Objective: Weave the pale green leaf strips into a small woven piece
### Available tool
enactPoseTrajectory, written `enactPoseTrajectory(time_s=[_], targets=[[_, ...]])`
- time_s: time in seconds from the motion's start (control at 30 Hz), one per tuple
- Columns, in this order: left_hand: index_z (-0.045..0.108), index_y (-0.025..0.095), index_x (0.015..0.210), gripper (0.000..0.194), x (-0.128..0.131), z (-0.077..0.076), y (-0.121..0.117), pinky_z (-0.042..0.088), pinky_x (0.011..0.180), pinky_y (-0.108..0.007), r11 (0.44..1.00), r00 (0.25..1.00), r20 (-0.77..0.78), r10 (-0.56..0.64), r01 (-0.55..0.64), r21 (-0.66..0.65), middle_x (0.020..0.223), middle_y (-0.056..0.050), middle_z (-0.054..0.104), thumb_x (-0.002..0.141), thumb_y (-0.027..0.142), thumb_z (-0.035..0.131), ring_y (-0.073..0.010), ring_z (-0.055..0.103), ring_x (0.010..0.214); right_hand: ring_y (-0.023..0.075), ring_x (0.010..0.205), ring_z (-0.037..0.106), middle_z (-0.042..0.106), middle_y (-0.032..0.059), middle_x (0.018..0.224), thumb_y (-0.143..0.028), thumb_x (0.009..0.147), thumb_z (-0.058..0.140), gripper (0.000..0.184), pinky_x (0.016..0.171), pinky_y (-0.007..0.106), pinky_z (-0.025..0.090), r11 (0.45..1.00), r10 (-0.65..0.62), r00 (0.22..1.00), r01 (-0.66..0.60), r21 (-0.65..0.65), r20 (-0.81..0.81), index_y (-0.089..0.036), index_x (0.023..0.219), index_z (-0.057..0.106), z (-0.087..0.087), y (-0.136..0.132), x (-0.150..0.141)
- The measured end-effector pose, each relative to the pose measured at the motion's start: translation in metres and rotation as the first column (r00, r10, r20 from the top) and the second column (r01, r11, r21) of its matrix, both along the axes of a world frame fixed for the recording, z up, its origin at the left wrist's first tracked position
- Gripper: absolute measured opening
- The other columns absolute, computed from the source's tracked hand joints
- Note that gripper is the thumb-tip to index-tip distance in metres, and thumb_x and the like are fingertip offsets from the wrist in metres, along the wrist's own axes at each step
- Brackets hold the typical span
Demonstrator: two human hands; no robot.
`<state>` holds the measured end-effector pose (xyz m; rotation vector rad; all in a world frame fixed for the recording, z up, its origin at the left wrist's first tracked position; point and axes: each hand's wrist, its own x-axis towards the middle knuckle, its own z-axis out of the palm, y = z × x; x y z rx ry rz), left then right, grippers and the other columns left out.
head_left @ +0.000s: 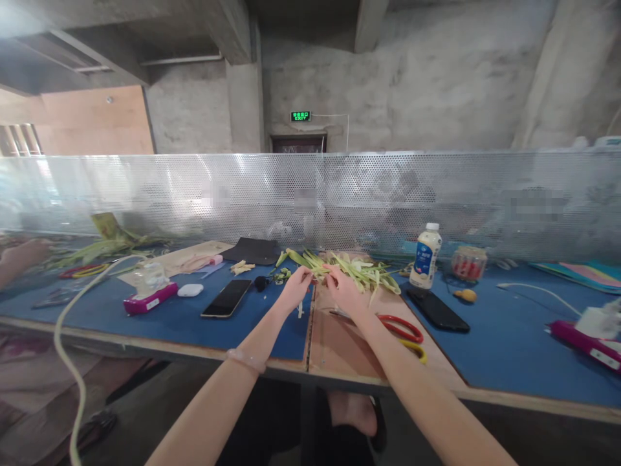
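My left hand (294, 289) and my right hand (343, 290) reach out over the table's middle, both with fingers pinched on green and pale leaf strips (320, 270). The strips belong to a pile of long leaves (356, 269) spread on a brown board (349, 346). Red-handled scissors (400, 327) lie on the board just right of my right wrist, with a yellow handle (417, 350) beside them. A bead bracelet (245, 360) sits on my left wrist.
On the blue table (509, 336): two black phones (226, 298) (437, 310), a white bottle (425, 255), a small jar (468, 262), a white earbud case (190, 290), pink tissue packs (145, 300) (585, 342). A perforated metal screen (310, 194) runs behind. Another person's hand (22, 254) is at far left.
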<state>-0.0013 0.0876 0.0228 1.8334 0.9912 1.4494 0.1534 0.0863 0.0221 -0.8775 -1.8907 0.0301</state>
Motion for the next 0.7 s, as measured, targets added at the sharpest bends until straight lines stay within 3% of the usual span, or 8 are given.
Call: enactPoseTrajectory(time_s=[0.27, 0.47, 0.7], targets=[[0.049, 0.019, 0.075, 0.014, 0.0007, 0.0006, -0.0034, 0.042, 0.060, -0.023, 0.998, 0.998, -0.040, -0.054, 0.054, 0.012, 0.073, -0.001, 0.057, 0.083, 0.029, 0.043, -0.0133, 0.054, 0.067, 0.0190, 0.091, 0.060, 0.066, 0.0084, 0.100, -0.019, 0.087, 0.040, 0.028, 0.083, 0.033, 0.045, 0.996, -0.092, 0.985, 0.089, 0.028, 0.144, -0.018, 0.106, 0.061, -0.0067, 0.0089, 0.0009], [0.051, 0.018, 0.077, 0.018, 0.0024, -0.0037, -0.0009, 0.042, 0.062, -0.023, 0.991, 0.990, -0.054, -0.131, 0.131, -0.006, 0.079, -0.002, 0.060, 0.084, 0.033, 0.044, -0.0139, 0.054, 0.072, 0.0195, 0.094, 0.060, 0.066, 0.0091, 0.100, -0.018, 0.088, 0.039, 0.027, 0.085, 0.033, 0.045, 0.988, -0.143, 0.978, 0.131, 0.082, 0.152, -0.017, 0.103, 0.061, -0.0050, 0.0078, 0.0038], [0.052, 0.017, 0.078, 0.017, 0.0031, -0.0005, -0.0066, 0.044, 0.063, -0.023, 0.981, 0.980, -0.026, -0.196, 0.195, -0.021, 0.082, -0.003, 0.060, 0.083, 0.032, 0.047, -0.0141, 0.055, 0.077, 0.0203, 0.086, 0.062, 0.068, 0.0084, 0.096, -0.021, 0.088, 0.038, 0.028, 0.079, 0.033, 0.047, 0.980, -0.192, 0.978, 0.186, 0.074, 0.086, -0.018, 0.100, 0.063, -0.0041, 0.0094, 0.0049]])
